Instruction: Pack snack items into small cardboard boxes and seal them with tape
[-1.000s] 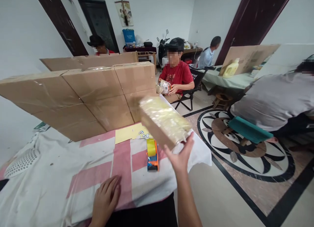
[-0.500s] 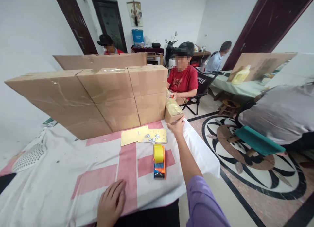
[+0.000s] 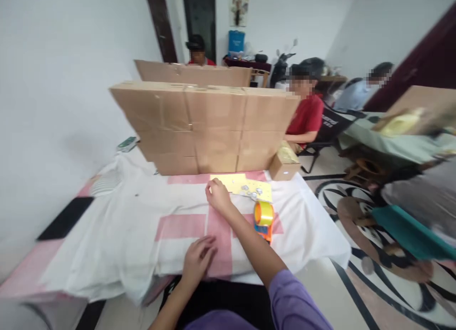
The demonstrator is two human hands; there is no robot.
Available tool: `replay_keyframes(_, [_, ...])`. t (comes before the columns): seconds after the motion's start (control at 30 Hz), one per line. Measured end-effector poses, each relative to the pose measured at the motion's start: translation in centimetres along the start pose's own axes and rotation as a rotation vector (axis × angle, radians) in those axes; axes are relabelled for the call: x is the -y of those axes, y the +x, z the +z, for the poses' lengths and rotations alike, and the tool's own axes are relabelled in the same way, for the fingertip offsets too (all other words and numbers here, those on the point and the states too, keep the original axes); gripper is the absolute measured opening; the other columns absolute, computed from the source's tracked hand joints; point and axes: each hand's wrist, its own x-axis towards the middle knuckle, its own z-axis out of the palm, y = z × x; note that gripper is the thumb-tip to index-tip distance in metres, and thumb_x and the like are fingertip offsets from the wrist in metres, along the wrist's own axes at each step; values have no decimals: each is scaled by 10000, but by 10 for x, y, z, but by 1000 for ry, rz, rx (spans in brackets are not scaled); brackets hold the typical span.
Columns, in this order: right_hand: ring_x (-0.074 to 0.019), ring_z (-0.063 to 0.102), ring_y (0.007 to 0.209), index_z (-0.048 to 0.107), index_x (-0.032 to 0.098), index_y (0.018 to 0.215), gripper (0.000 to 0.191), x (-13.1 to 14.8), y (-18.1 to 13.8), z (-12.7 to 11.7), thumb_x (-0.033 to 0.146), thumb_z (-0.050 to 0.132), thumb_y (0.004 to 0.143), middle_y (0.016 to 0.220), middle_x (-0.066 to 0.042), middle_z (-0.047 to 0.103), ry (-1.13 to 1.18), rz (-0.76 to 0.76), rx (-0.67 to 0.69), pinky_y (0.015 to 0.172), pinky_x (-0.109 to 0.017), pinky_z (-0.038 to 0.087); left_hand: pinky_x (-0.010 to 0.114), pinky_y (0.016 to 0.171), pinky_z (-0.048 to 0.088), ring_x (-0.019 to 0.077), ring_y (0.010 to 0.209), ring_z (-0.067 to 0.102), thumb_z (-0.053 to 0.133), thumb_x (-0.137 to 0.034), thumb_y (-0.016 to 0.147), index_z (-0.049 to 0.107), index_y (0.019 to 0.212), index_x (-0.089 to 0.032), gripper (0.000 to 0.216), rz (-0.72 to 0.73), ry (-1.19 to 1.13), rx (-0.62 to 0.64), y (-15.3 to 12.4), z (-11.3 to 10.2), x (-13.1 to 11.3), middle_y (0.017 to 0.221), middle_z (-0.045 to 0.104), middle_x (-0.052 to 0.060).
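Note:
My left hand (image 3: 200, 259) is near the front edge of the cloth-covered table (image 3: 121, 225). Its fingers are loosely bent and apart, with nothing in them. Farther forward, my right hand (image 3: 218, 196) hovers by the left end of the yellow cards (image 3: 228, 180), fingers slightly curled and no object visible in them. Small grey-white pieces (image 3: 253, 195) are on the cards. Right of my right forearm is a tape dispenser (image 3: 263, 216) with a yellow roll, partly hidden by the arm. A small carton (image 3: 284, 169) with yellowish tape on top rests at the table's far right corner.
A wall of stacked cartons (image 3: 217, 130) stands along the table's far side. Behind its right end sits a person in a red shirt (image 3: 309, 118). A black flat item (image 3: 67, 218) lies at left. A teal stool seat (image 3: 413, 230) is at right, off the table.
My right hand has left the small carton and moved left, over beside the yellow cards. My left hand has lifted somewhat from lying flat. The view has turned left.

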Motion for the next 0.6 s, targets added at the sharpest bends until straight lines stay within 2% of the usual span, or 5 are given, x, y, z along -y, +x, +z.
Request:
replay_keyframes(0.1, [-254,525,1279,620,170,1294,356,38,23,57,296,556,968,1366,-132,600,-18,-109,155,1092,-400,392,406,875,597,267,986,750,564,-408,910,724,782,-223,276,-97,-181,112,10,-34,4,1051,790,116])
replay_keyframes(0.2, [-305,347,1464,493,167,1463,515,46,34,92,354,541,986,1573,-157,427,-72,-151,223,1201,-509,234,347,786,601,256,905,759,628,-448,857,750,733,-223,284,-85,-172,119,31,-97,24,915,803,87])
replay_keyframes(0.4, [-315,224,1533,424,193,1529,547,39,39,115,387,440,1018,1640,-131,331,-155,-134,227,1236,-543,108,364,749,573,234,755,708,516,-561,882,758,1078,-154,512,-161,-9,-262,145,-248,96,786,761,85])
replay_keyframes(0.5, [-317,237,1528,434,198,1526,546,38,42,118,398,421,1019,1638,-124,338,-185,-138,221,1238,-534,108,420,934,527,255,973,698,488,-431,932,634,1300,-94,519,-207,100,-470,224,-306,124,1128,736,155])
replay_keyframes(0.6, [-314,245,1525,449,207,1519,544,36,45,120,405,426,1013,1636,-115,343,-218,-145,217,1237,-525,119,453,1140,364,304,1329,515,584,-285,901,432,1476,-46,640,-208,210,-570,295,-349,137,1517,470,237])
